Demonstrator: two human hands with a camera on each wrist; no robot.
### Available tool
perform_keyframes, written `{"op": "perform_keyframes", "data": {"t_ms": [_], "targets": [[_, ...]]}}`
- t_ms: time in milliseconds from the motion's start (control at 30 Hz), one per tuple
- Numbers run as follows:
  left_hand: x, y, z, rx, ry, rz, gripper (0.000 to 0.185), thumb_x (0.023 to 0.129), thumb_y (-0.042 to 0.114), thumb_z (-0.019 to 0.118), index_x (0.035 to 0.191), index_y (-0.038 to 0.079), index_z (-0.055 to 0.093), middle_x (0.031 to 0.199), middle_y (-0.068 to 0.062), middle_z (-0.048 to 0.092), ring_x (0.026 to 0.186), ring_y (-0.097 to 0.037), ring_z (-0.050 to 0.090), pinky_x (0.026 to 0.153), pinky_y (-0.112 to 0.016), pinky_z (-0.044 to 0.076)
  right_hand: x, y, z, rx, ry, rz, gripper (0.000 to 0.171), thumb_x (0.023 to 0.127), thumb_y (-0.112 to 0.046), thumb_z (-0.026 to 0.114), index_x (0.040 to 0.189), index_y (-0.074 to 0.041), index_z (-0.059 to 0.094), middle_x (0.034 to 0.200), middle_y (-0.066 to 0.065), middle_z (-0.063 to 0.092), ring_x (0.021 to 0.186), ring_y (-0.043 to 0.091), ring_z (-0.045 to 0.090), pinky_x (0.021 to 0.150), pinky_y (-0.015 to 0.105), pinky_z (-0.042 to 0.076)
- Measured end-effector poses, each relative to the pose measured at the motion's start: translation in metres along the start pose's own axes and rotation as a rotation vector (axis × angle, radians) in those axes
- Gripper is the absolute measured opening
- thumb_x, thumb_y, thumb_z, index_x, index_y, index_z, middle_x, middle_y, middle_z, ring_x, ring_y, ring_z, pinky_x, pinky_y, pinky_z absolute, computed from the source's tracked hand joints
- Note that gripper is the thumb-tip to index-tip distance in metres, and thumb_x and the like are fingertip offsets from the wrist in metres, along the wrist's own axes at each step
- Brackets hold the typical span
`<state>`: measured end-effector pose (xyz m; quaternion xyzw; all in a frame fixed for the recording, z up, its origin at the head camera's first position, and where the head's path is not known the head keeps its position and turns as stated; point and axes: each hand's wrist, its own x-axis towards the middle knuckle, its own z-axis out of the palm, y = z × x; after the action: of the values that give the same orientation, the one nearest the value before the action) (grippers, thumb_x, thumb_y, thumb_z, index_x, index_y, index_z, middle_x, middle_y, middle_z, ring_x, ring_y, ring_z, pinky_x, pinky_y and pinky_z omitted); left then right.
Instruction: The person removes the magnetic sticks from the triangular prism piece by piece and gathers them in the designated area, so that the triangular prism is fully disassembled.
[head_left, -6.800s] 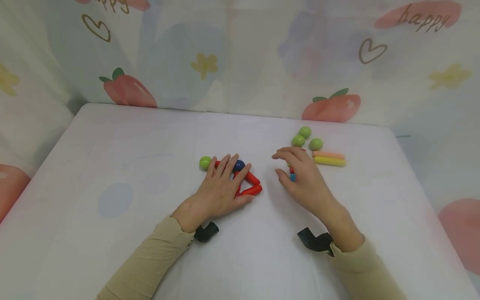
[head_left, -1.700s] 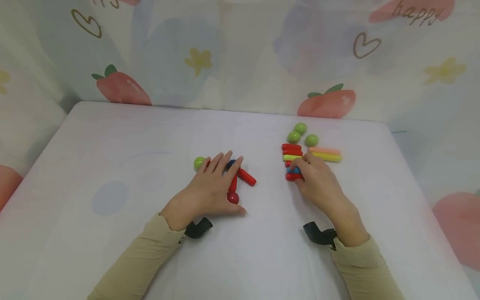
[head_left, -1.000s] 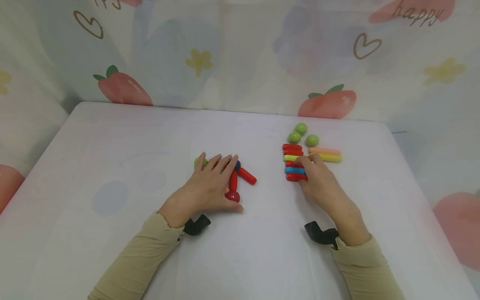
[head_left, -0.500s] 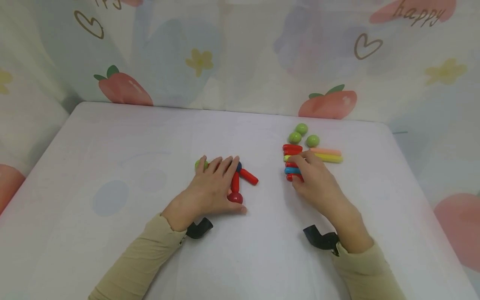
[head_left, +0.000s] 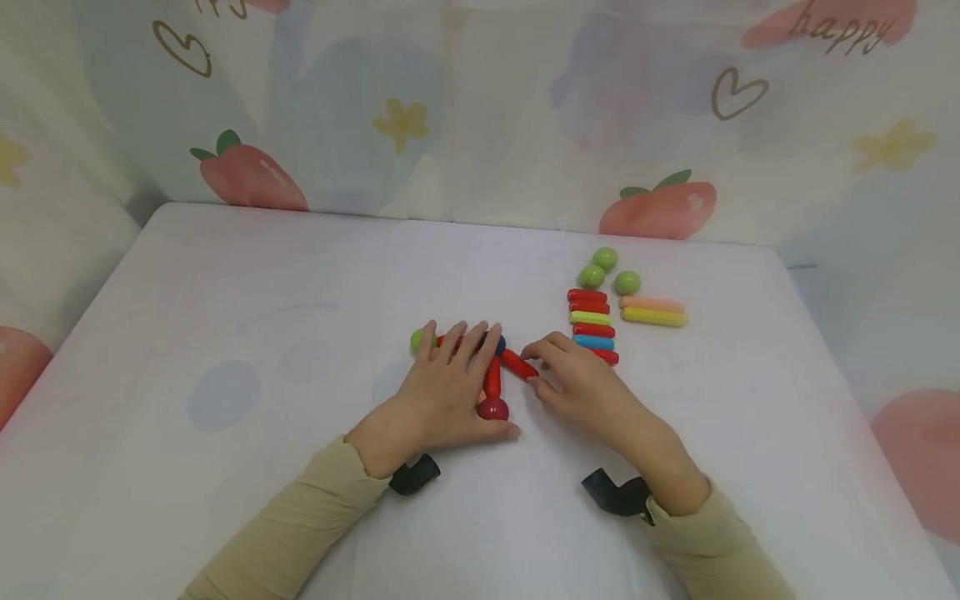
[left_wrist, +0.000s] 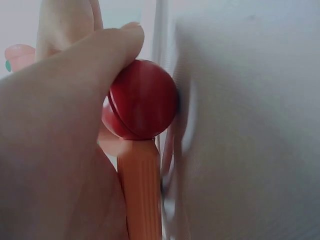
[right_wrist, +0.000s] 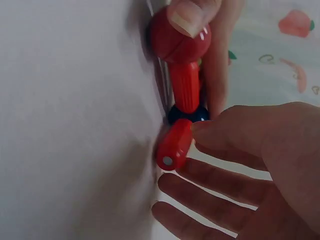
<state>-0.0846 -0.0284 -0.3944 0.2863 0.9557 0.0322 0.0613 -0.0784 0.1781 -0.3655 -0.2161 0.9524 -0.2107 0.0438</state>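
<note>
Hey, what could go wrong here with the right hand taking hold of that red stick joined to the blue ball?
Pulling the red stick may drag the blue ball and the upright stick along, since the left hand only rests on them, thumb against the red ball. The right hand has only a light fingertip grip, so the stick might slip. Its wrist lies near the stacked sticks and could nudge them.

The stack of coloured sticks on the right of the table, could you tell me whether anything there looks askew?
Mostly neat: the stack of sticks lies parallel, but its nearest red stick slants off line, partly behind the right hand.
</note>
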Motion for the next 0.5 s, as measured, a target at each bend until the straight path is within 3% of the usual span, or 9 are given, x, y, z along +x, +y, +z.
{"op": "perform_keyframes", "data": {"t_ms": [167,500], "targets": [[0.000,0.002,0.001,0.004,-0.003,-0.002,0.119,0.076,0.087,0.047,0.160,0.012,0.008,0.163,-0.009,0.025,0.149,-0.032,0.023,0.119,-0.064,0.010,0.001,-0.003,0.009,-0.029,0.028,-0.048,0.042,0.084,-0.009,0.077,0.123,-0.005,0.063,0.114,0.008,0.066,0.103,0.021,0.064,0.089,0.039,0.058],[-0.002,0.010,0.003,-0.021,0.008,0.030,0.118,0.077,0.085,0.050,0.160,0.012,0.010,0.162,-0.010,0.026,0.147,-0.032,0.024,0.118,-0.065,0.013,0.003,-0.004,0.014,-0.035,0.063,-0.034,0.042,0.082,-0.008,0.080,0.121,-0.003,0.062,0.111,0.011,0.069,0.101,0.024,0.066,0.087,0.039,0.059]]}}
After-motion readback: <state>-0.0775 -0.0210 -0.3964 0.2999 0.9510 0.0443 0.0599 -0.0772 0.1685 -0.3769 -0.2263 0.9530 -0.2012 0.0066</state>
